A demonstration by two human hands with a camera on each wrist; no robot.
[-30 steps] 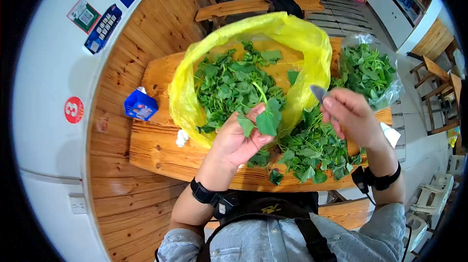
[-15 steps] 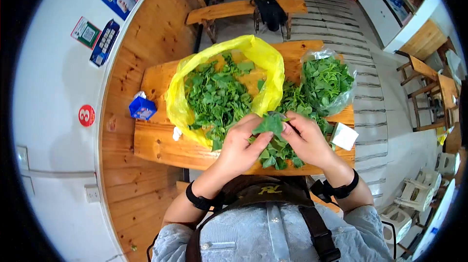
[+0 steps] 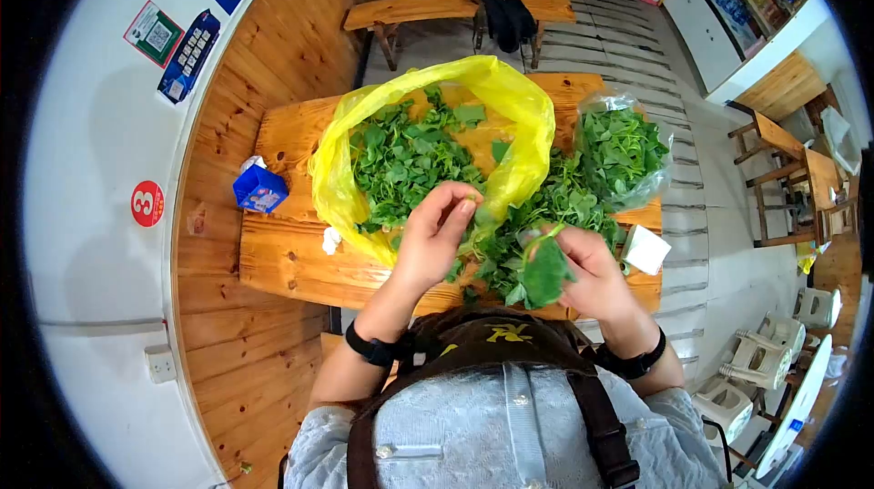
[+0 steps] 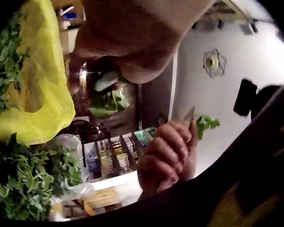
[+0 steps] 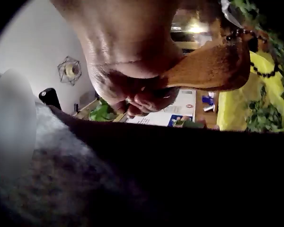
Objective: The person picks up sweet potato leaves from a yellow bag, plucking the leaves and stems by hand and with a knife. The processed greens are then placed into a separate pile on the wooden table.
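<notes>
My right hand [image 3: 590, 275] grips a small knife; its wooden handle [image 5: 210, 66] shows in the right wrist view, its blade tip [image 4: 189, 114] in the left wrist view. A green leaf on a pale stem [image 3: 546, 272] sticks out from the same hand's fingers. To the left, my left hand [image 3: 432, 234] has thumb and forefinger pinched together beside the yellow bag's rim, with leafy greens [image 4: 106, 105] between them, partly hidden by the hand. The open yellow plastic bag [image 3: 523, 116] contains many leaves. Loose stems and leaves [image 3: 569, 198] lie heaped right of it.
A clear bag of greens [image 3: 624, 152] stands at the table's far right, with a white box [image 3: 645, 250] nearer me. On the left are a blue tissue box [image 3: 260, 189] and a crumpled tissue [image 3: 331, 239]. Wood panelling [image 3: 218, 261] borders the table's left side.
My hands came together over a leaf, then parted again. The left one is now nearer the yellow bag, while the right has drawn back with the knife and a leaf.
</notes>
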